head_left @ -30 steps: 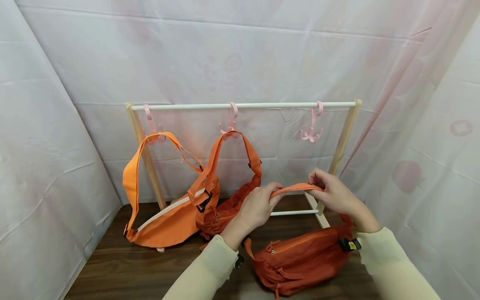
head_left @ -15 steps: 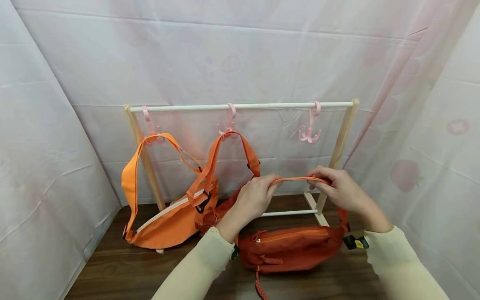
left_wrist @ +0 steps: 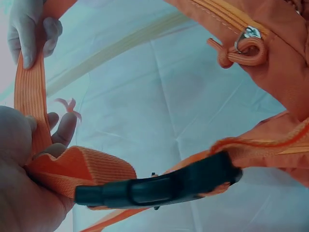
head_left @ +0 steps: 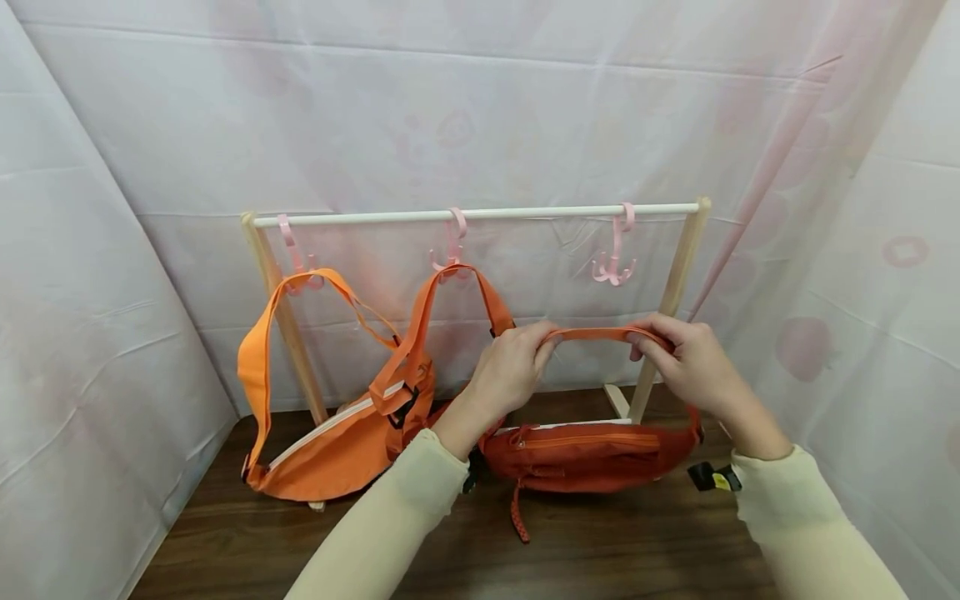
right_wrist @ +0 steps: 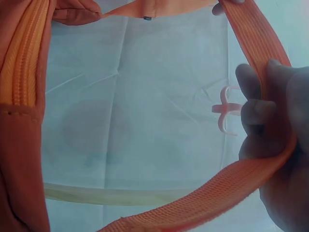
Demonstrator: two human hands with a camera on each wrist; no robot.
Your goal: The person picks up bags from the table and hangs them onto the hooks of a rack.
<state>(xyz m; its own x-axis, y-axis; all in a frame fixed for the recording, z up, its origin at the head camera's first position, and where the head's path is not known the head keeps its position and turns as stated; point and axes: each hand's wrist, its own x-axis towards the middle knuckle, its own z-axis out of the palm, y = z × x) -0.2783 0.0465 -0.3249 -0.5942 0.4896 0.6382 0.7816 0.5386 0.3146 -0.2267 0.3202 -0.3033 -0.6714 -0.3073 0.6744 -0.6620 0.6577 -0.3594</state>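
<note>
A dark orange waist bag (head_left: 592, 467) hangs by its orange strap (head_left: 592, 333) between my two hands. My left hand (head_left: 513, 362) pinches the strap at its left part, and my right hand (head_left: 690, 362) grips it at the right. Between them the strap runs nearly level. In the left wrist view a black buckle (left_wrist: 159, 188) dangles on the webbing near the palm. The right wrist view shows fingers curled around the strap (right_wrist: 256, 38). Behind the hands, a pink hook (head_left: 615, 258) with nothing on it hangs at the rack's right.
A light orange bag (head_left: 330, 458) hangs from the left pink hook (head_left: 295, 254), and a darker orange bag's strap (head_left: 423, 312) loops over the middle hook (head_left: 452, 242). The rack's white rail (head_left: 360, 217) spans two wooden posts above a dark wood table (head_left: 615, 558).
Both hands have risen, lifting the strap and the waist bag up and away toward the rack. The strap between the hands is straighter. The other bags stay on their hooks.
</note>
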